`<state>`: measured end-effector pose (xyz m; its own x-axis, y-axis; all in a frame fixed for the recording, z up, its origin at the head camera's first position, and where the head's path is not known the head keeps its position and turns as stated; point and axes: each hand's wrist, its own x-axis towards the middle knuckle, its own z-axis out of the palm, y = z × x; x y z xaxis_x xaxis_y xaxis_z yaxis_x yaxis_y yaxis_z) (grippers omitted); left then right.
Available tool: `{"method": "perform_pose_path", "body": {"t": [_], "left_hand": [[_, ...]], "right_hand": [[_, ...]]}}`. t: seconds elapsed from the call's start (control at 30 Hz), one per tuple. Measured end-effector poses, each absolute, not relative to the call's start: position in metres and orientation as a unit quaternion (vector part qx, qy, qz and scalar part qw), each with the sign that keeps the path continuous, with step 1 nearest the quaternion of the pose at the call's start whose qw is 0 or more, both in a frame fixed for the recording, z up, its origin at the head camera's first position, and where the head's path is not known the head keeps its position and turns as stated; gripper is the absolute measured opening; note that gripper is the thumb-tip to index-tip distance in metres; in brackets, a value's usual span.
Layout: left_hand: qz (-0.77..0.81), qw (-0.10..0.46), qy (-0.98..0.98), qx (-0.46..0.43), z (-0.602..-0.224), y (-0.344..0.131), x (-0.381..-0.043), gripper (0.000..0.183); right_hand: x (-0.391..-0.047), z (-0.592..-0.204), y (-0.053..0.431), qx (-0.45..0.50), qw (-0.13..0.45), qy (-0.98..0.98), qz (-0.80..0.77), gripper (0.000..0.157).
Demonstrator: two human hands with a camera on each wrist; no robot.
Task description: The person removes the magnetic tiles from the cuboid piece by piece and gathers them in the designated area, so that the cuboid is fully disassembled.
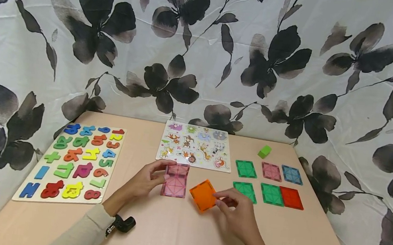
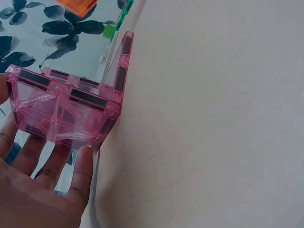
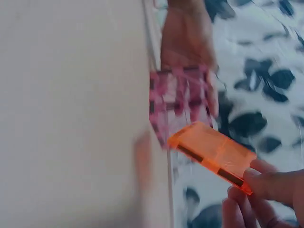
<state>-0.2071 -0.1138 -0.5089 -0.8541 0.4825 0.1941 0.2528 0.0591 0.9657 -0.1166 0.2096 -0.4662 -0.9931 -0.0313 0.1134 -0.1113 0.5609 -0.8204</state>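
- The left hand [image 1: 147,181] holds the pink tiles [image 1: 175,180] near the middle of the counter [image 1: 177,236], fingers behind the standing one and thumb at its top edge; one pink tile lies flat, the other stands up from its far edge.
- The right hand [image 1: 238,216] pinches the orange tile [image 1: 203,195] by one edge, tilted and lifted just beside the pink pair, apart from it.
- By my judgement the build is at an early stage: two tiles joined, a third about to meet them.
- Six flat tiles [image 1: 269,182] lie unused toward the right edge, a green block [image 1: 264,151] beyond them.
- A number puzzle [image 1: 73,161] sits by the left edge and an animal puzzle [image 1: 195,146] at the far edge.
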Motion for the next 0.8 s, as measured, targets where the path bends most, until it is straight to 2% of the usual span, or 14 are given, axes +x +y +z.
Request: {"method": "perform_pose_path", "body": {"t": [0.13, 0.43, 0.63, 0.8], "left_hand": [[0.639, 0.092, 0.72, 0.254, -0.508, -0.114, -0.207, 0.047], [0.646, 0.102, 0.715, 0.248, -0.509, -0.114, -0.208, 0.047], [0.644, 0.106, 0.715, 0.248, -0.509, -0.115, -0.208, 0.046], [0.639, 0.103, 0.722, 0.243, -0.508, -0.115, -0.208, 0.046]], "right_hand": [[-0.104, -0.477, 0.24, -0.057, 0.02, -0.857, 0.511, 0.023], [-0.078, -0.491, 0.284, -0.18, -0.011, -0.858, 0.481, 0.024], [-0.074, -0.494, 0.294, -0.187, -0.031, -0.895, 0.403, 0.024], [-0.077, -0.486, 0.288, -0.148, -0.011, -0.932, 0.331, 0.024]]}}
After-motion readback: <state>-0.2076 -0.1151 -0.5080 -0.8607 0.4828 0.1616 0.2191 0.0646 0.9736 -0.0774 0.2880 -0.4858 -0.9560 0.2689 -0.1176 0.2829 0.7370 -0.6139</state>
